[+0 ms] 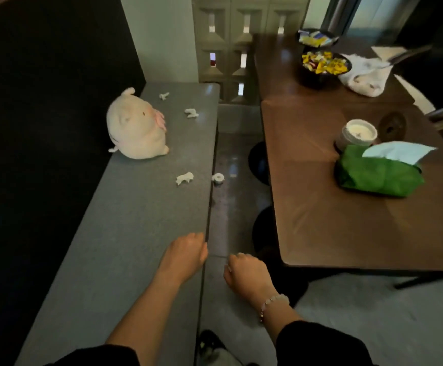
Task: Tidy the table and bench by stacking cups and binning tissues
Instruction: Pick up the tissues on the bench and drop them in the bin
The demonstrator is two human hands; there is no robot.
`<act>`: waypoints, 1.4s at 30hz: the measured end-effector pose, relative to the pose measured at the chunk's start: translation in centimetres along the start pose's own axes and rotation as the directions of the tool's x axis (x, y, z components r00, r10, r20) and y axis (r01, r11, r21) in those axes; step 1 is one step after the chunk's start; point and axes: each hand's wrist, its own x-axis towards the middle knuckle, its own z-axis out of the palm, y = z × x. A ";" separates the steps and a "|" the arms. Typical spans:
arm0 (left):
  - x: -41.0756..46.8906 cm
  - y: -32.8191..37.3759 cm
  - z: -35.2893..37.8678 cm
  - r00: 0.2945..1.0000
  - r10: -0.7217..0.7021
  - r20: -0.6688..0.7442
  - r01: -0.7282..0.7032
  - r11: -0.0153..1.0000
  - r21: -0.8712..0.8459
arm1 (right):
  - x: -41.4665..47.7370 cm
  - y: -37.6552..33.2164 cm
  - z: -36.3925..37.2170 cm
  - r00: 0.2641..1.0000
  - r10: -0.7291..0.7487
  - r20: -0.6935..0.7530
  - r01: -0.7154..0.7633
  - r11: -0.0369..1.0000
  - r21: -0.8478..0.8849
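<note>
Running from 7 o'clock up to 11 o'clock, the grey bench (125, 220) takes the left half of the view, with a dark backrest along its far side. At 3 o'clock stands the brown table (334, 228), and a strip of glossy floor lies between the two.

On the bench at 10 o'clock sits a pale plush toy (136, 128). On the table at 3 o'clock lies a green tissue pack (373, 175) with one sheet sticking out of the top. At 1 o'clock there is a crumpled white cloth (365, 77), with a dark bowl (314, 77) of wrapped sweets just beside it on its 9 o'clock side. A pale round jar (357, 133) stands just behind the tissue pack.

Both arms reach in from 6 o'clock. The left hand (186, 253) hangs over the bench's edge and the right hand (244, 273) over the floor. They are near each other but apart, each with fingers curled under and nothing seen in its grasp. A bead bracelet (273, 302) circles the right wrist.

Three crumpled tissues lie on the bench, well ahead of the hands: the near tissue (184, 178) at 5 o'clock from the toy, the middle tissue (191, 113) at its 2 o'clock, and the far tissue (164, 95) at its 1 o'clock. A small white round thing (218, 178) sits at the bench's edge by the near tissue.
</note>
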 end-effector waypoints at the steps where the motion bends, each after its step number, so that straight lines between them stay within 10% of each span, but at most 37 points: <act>1: -0.6 0.5 0.9 0.999 0.005 0.040 -0.006 1.000 0.016 | -0.8 0.7 0.5 0.999 0.021 0.031 -0.021 1.000 0.002; 13: 6.4 6.0 9.6 0.974 0.064 0.218 -0.009 0.969 -0.246 | -3.4 9.3 6.3 0.822 0.549 0.152 -0.567 0.814 0.124; 23: 5.6 10.8 22.6 0.841 0.412 0.351 -0.355 0.910 -0.215 | -6.2 17.6 14.1 0.647 0.755 0.104 -0.752 0.610 0.249; 30: 5.8 13.0 31.9 0.902 0.067 0.426 0.031 0.975 -0.219 | -5.4 21.3 21.1 0.598 0.789 0.143 -0.779 0.530 0.334; 36: 8.0 13.1 35.6 0.804 -0.107 0.585 0.314 0.911 -0.265 | -4.4 22.2 25.2 0.599 0.787 0.147 -0.768 0.513 0.383; 42: 8.2 13.2 37.5 0.834 0.018 0.551 0.133 0.963 -0.234 | -2.6 23.6 27.0 0.614 0.777 0.140 -0.746 0.513 0.425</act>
